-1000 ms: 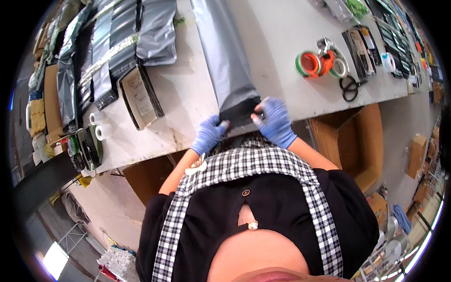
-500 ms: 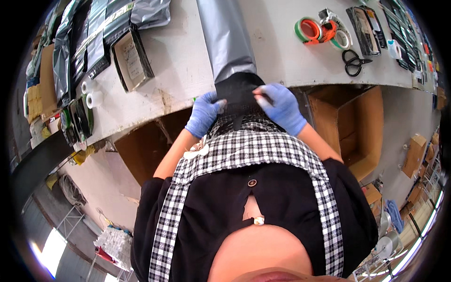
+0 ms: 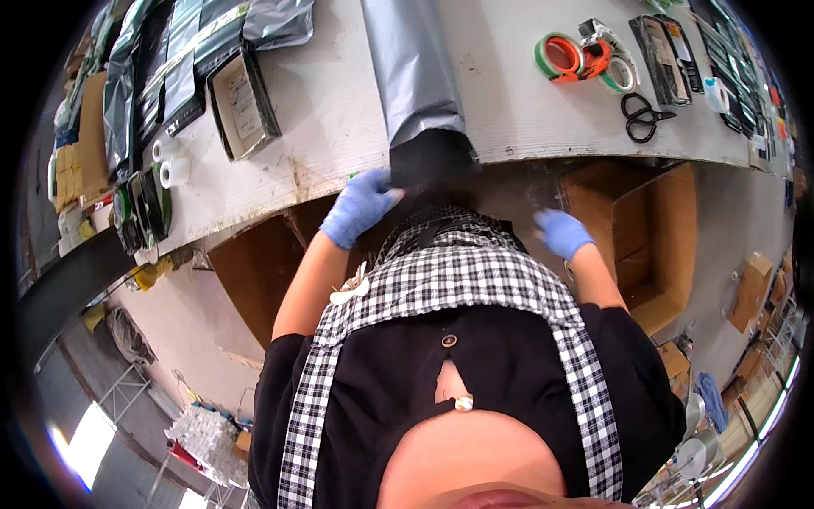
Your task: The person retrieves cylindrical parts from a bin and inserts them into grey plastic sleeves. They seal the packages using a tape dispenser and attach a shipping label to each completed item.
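A long grey plastic mailing bag (image 3: 415, 76) lies on the table, pointing toward me. Its black end (image 3: 434, 155) reaches over the table's near edge, the lowest part smeared by motion. My left hand (image 3: 359, 208), in a blue glove, is closed at the left corner of that black end, thumb and fingers pinching it. Well off to the right and apart from the bag is my right hand (image 3: 563, 234), gloved the same way. It hovers before the table edge beside an open cardboard box, its fingers blurred; nothing shows in it.
Tape dispensers (image 3: 593, 58) and black scissors (image 3: 644, 116) lie on the right of the table. An open shallow box (image 3: 242, 106), white rolls (image 3: 174, 171) and grey packages (image 3: 182, 68) occupy the left. Cardboard boxes (image 3: 632, 237) stand under the edge.
My right hand has left the bag's black end and moved right and toward me. My left hand stays at the bag's left corner, having shifted only slightly.
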Demonstrator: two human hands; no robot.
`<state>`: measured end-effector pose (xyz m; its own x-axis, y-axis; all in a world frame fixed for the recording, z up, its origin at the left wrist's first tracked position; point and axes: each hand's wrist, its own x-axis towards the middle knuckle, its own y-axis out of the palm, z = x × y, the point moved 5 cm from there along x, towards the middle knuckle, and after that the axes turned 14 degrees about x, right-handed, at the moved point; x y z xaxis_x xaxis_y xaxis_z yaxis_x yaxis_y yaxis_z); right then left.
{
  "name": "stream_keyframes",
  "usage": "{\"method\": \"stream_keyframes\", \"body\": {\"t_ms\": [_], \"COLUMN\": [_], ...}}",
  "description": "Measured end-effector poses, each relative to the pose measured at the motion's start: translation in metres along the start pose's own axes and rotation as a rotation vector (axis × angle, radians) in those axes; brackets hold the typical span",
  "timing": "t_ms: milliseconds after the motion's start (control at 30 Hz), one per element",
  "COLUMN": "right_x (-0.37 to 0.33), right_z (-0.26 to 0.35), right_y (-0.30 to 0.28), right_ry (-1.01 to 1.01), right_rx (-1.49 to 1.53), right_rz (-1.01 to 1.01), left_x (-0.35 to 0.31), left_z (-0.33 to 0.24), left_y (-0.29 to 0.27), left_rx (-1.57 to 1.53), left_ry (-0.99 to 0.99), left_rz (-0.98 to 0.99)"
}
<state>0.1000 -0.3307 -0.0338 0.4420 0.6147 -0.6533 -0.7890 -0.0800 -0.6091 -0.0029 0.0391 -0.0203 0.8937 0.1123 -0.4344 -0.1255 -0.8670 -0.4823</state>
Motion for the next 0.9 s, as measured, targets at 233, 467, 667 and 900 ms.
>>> {"method": "stream_keyframes", "body": {"t_ms": [233, 467, 667, 900], "right_x": [0.027, 0.189, 0.181, 0.189], "right_z": [0.037, 0.133, 0.131, 0.134], "right_y": [-0.146, -0.188, -0.167, -0.179], "right_ry": [-0.263, -1.007, -1.180, -1.087], "right_rx": [0.112, -0.311, -0.235, 0.367], "right_rz": [-0.762, -0.993, -0.977, -0.623], "left_x": [0.051, 0.151, 0.123, 0.137], "left_z": [-0.058, -0.094, -0.087, -0.078], "left_y": [-0.103, -0.112, -0.105, -0.099], "left_rx": [0.948, 1.052, 0.926, 0.698], "left_ry": [0.553, 1.032, 1.247, 0.941], "left_rz": [-0.727, -0.668, -0.713, -0.346]}}
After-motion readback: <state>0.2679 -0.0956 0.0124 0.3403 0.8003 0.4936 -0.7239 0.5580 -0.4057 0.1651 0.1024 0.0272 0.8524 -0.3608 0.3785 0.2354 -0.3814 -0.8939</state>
